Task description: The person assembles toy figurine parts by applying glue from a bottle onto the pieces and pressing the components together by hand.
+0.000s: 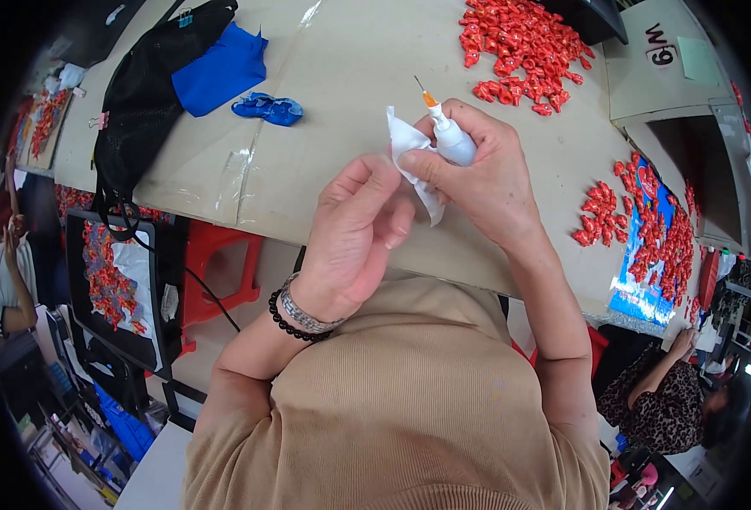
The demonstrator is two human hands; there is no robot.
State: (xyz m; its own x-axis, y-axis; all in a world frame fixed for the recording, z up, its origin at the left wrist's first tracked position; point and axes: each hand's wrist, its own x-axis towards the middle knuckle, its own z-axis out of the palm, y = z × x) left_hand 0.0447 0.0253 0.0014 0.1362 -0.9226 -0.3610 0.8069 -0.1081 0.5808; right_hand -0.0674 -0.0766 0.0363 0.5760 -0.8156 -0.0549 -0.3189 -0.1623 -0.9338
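My right hand (486,170) is closed around a small white squeeze bottle (455,144), tilted with its orange-based needle tip (429,99) pointing up and away. The same hand pinches a folded white tissue (405,140) under its thumb, beside the bottle. Close to the tissue's left edge, my left hand (357,212) has thumb and forefinger pressed together and its other fingers curled. Whatever lies in that pinch, if anything, is hidden. Both hands are above the near edge of the beige worktable (341,93).
Small red pieces lie in a big heap (520,51) at the far right, with more on a blue sheet (639,289). At left are a black bag (150,98), blue cloth (222,72), a crumpled blue item (269,109) and a red stool (222,272). A co-worker (669,391) sits at right.
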